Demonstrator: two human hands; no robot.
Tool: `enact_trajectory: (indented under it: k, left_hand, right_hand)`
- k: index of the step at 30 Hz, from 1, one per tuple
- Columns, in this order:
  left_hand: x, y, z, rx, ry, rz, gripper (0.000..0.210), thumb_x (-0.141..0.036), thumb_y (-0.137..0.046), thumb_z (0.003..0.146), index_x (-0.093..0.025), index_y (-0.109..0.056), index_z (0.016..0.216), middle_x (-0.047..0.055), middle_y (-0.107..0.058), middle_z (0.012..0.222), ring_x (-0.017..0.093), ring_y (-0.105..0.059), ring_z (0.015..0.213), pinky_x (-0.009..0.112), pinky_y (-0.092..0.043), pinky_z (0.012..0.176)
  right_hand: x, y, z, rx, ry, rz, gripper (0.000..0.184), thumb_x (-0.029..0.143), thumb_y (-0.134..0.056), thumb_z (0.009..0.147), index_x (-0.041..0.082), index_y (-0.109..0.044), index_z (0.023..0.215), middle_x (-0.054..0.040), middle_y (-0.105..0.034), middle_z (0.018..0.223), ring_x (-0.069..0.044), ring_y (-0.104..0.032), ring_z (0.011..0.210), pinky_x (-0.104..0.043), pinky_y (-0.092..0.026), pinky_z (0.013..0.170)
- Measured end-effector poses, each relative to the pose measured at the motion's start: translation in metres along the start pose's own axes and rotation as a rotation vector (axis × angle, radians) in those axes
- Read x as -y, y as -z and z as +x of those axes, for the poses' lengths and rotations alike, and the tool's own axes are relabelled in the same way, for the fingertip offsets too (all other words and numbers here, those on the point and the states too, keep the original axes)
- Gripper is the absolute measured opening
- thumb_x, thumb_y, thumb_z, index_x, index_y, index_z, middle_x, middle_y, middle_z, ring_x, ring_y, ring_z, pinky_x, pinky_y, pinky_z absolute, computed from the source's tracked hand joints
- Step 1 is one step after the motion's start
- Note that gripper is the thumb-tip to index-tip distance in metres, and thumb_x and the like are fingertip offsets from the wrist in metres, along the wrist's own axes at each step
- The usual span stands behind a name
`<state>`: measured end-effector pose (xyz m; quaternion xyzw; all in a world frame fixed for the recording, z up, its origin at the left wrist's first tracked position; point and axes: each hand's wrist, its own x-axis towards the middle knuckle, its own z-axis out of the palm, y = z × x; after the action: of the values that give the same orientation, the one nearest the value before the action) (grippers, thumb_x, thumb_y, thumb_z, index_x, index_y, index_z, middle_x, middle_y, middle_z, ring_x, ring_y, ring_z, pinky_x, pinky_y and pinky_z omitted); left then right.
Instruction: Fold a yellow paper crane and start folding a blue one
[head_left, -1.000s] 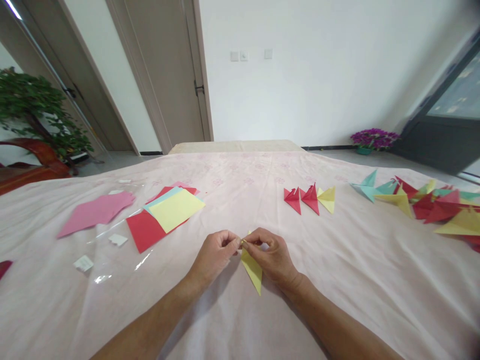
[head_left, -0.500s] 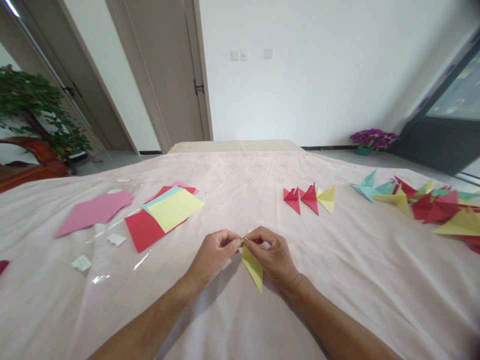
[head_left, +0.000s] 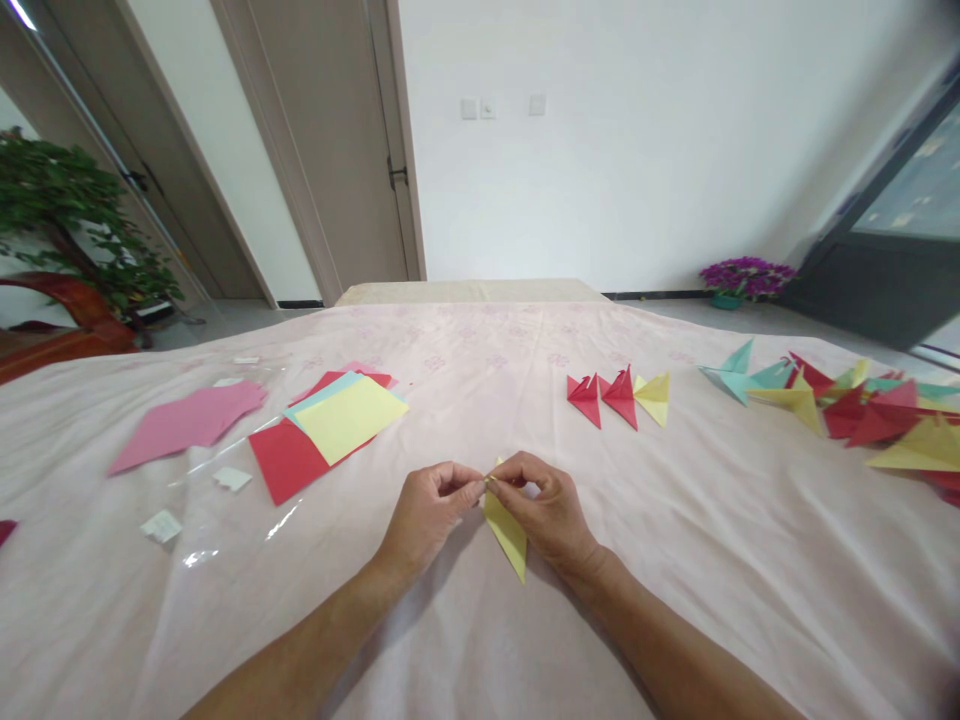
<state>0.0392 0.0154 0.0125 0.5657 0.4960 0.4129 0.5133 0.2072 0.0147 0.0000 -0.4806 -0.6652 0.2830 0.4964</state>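
Note:
A yellow origami crane [head_left: 507,532], folded flat and narrow, is pinched between my hands at the middle of the cloth. My left hand [head_left: 435,505] is closed, thumb and forefinger on a thin tip of the yellow paper. From the other side my right hand [head_left: 541,508] grips the same piece near that tip, its fingers hiding much of the upper part. One pointed end hangs down toward me. Beyond my right hand stand two red paper cranes [head_left: 584,400] and a yellow paper crane [head_left: 652,399] in a row.
A pink-patterned cloth [head_left: 480,640] covers the table. Stacked paper sheets [head_left: 354,418] in yellow, blue and red lie left, beside pink sheets [head_left: 187,425], clear plastic wrap and white scraps [head_left: 161,526]. Several folded cranes [head_left: 870,410] are heaped at the right edge.
Almost nothing differs. Both hands keep their pinch on the yellow crane, and its lower point has shifted very slightly.

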Motion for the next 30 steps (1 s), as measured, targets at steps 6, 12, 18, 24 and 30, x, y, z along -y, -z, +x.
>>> enact_trajectory:
  k: [6, 12, 18, 24, 30]
  left_hand:
    - [0.003, -0.001, 0.0, -0.034, -0.044, 0.026, 0.022, -0.036, -0.069, 0.078, -0.015, -0.074, 0.081, 0.005, -0.072, 0.076, 0.017, -0.065, 0.072, 0.027, -0.049, 0.068]
    - [-0.004, -0.003, -0.005, -0.11, -0.093, 0.185, 0.017, -0.033, -0.066, 0.079, -0.017, -0.073, 0.077, 0.003, -0.072, 0.07, 0.017, -0.064, 0.064, 0.026, -0.048, 0.062]
    - [-0.007, -0.006, -0.007, -0.171, -0.175, 0.28, 0.015, -0.031, -0.065, 0.079, -0.018, -0.071, 0.074, 0.002, -0.071, 0.07, 0.017, -0.063, 0.065, 0.025, -0.048, 0.065]
    - [0.007, -0.007, -0.002, -0.117, -0.127, 0.128, 0.021, -0.035, -0.069, 0.079, -0.018, -0.065, 0.089, 0.003, -0.071, 0.083, 0.016, -0.065, 0.07, 0.026, -0.05, 0.068]
    - [0.017, -0.008, -0.002, -0.067, -0.112, 0.162, 0.032, -0.037, -0.072, 0.076, -0.02, -0.064, 0.102, 0.005, -0.072, 0.092, 0.018, -0.066, 0.076, 0.028, -0.048, 0.071]
  right_hand:
    - [0.0, 0.001, 0.0, 0.017, -0.005, -0.002, 0.009, 0.018, -0.064, 0.079, 0.019, -0.07, 0.072, -0.0017, -0.067, 0.071, -0.015, -0.061, 0.066, -0.025, -0.046, 0.063]
    - [0.004, 0.003, 0.0, 0.044, 0.022, -0.068, 0.01, 0.018, -0.061, 0.079, 0.02, -0.066, 0.071, -0.0009, -0.066, 0.071, -0.015, -0.061, 0.068, -0.026, -0.046, 0.065]
    - [0.001, 0.002, 0.002, 0.044, 0.035, -0.068, 0.011, 0.02, -0.059, 0.082, 0.02, -0.064, 0.073, -0.0005, -0.064, 0.071, -0.016, -0.06, 0.069, -0.027, -0.046, 0.066]
    - [0.001, 0.003, 0.003, 0.099, -0.059, 0.05, 0.008, 0.023, -0.066, 0.078, 0.019, -0.07, 0.084, -0.0022, -0.069, 0.081, -0.017, -0.063, 0.076, -0.028, -0.048, 0.071]
    - [0.002, 0.006, 0.001, 0.096, -0.055, 0.032, 0.018, 0.02, -0.067, 0.073, 0.02, -0.071, 0.091, -0.0026, -0.069, 0.084, -0.018, -0.063, 0.079, -0.029, -0.049, 0.072]
